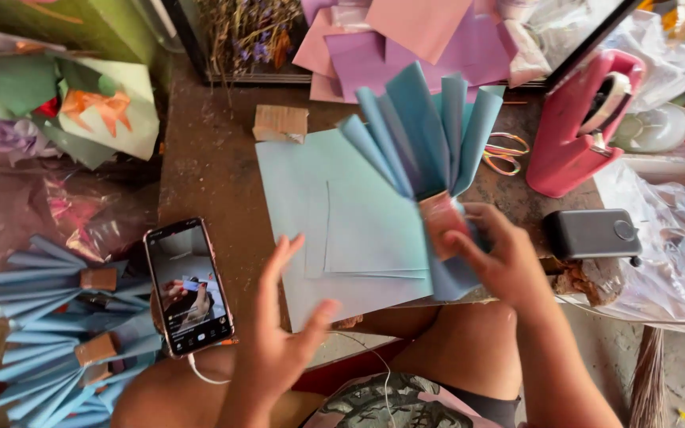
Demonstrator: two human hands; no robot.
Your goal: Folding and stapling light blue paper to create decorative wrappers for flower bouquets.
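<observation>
The right hand [501, 265], right of centre in the frame, pinched a pleated blue paper fan [426, 131] at its gathered base, where a band of brown tape [441, 218] bound the folds; held there, the pleats could splay upward toward the top of the frame without coming loose. The fingers were curled closed around that taped neck. The left hand [283, 329], low in the middle, hovered with fingers spread open and gripped nothing, its fingertips just over the near edge of a stack of pale blue paper sheets [334, 222] lying flat on the worn brown table [208, 158], close enough to take the top one.

A smartphone [189, 287] rested on the person's knee at lower left, screen up and lit, angled so it could be watched while working. Finished blue fans [65, 333] were piled at the far lower left, out of the way. Scissors [505, 153] and a pink tape dispenser [580, 127] stood at upper right, within the right hand's reach, and pink and purple sheets [406, 40] lay along the top edge.
</observation>
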